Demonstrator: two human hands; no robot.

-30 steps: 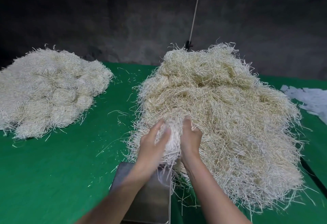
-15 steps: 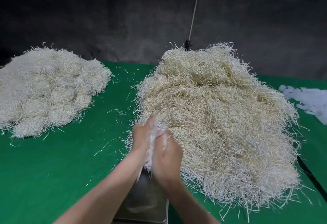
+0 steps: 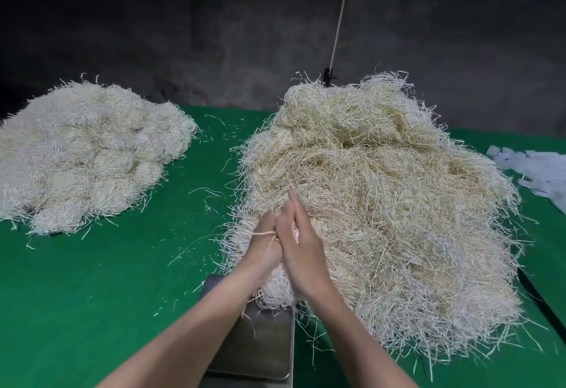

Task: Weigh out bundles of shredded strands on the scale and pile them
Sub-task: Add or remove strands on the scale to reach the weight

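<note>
Head view: left hand (image 3: 266, 239) and right hand (image 3: 303, 249) flat, palm to palm, fingers straight, pressing bundle (image 3: 277, 291) just above scale (image 3: 257, 344). Far left of scale: pile (image 3: 85, 154) of finished bundles. Right of scale: large loose heap (image 3: 382, 204) unweighed. Likely around halfway.

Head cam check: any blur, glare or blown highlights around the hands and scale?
Head view: left hand and right hand slightly soft; white shredded-strand bundle between them nearly blown out; grey metal scale platform shows dull sheen, no hard glare; dark back wall underexposed.

Green tablecloth (image 3: 92, 295), cream strand heaps (image 3: 382, 204), silver scale (image 3: 260, 344), white bundle (image 3: 277, 291)
</note>
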